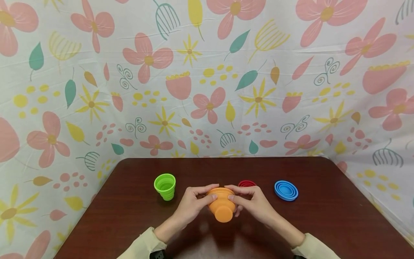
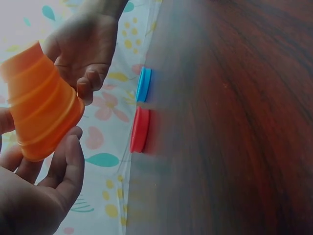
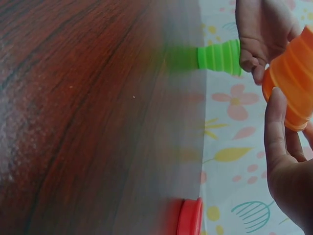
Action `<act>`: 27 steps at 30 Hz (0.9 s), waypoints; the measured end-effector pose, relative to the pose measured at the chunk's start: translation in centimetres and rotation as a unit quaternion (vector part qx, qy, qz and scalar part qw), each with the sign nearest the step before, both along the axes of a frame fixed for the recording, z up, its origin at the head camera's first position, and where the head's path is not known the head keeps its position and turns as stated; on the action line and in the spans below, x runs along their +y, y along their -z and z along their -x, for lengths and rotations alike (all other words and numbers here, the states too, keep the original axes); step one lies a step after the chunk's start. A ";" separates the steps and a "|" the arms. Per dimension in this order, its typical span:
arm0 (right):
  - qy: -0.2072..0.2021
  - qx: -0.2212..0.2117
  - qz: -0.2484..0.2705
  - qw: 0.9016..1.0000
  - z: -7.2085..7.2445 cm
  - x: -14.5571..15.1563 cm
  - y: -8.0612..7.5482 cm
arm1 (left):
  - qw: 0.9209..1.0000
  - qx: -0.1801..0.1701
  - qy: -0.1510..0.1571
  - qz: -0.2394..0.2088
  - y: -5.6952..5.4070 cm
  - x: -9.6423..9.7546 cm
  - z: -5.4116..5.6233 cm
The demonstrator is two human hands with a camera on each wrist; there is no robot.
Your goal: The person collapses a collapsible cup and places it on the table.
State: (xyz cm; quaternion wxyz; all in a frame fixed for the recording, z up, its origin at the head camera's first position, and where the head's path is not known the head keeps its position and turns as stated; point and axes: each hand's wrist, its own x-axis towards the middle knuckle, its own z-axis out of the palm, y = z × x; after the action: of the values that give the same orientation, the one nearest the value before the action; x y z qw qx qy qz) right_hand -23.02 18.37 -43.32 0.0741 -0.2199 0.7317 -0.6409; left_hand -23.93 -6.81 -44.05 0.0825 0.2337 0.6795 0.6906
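Observation:
Both hands hold an orange collapsible cup [image 1: 223, 210] above the table, stretched out to its ridged, tapered shape. It is tilted, its narrow base facing me and its wide rim pointing away. My left hand [image 1: 191, 203] grips the rim's left side, thumb on the cup wall. On the opposite side my right hand [image 1: 255, 204] pinches the rim with its thumb and fingers. In the left wrist view the ridges of the cup [image 2: 41, 105] show plainly. The cup's inside is hidden.
A stretched-out green cup [image 1: 165, 187] stands on the dark wooden table [image 1: 129, 216] to the left. A flattened red cup [image 1: 247, 183] lies behind my right hand, partly covered. Farther right lies a flattened blue cup [image 1: 286, 190]. A flowered cloth [image 1: 207, 108] hangs behind the table.

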 end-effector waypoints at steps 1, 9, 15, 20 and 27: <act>0.000 0.001 0.000 1.000 0.0 0.0 0.0 | 1.000 0.003 -0.001 0.002 0.0 0.0 0.0; 0.000 0.012 -0.004 1.000 0.1 0.1 -0.1 | 0.999 0.029 -0.005 0.027 -0.1 0.0 0.0; 0.000 0.034 -0.025 0.999 0.3 0.2 -0.1 | 0.999 0.037 -0.008 0.039 0.1 -0.1 -0.1; -0.003 0.065 -0.034 0.997 0.5 0.2 0.1 | 1.000 0.014 0.013 0.024 0.3 -0.3 0.0; 0.001 0.077 -0.033 0.996 0.6 0.4 -0.1 | 0.997 -0.015 0.073 -0.014 0.4 -0.8 0.0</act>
State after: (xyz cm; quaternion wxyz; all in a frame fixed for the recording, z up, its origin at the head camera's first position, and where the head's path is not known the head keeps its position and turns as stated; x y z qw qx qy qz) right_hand -23.58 18.79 -43.27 0.0241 -0.2653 0.7563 -0.5975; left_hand -23.90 -7.64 -44.41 0.1399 0.2737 0.6491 0.6958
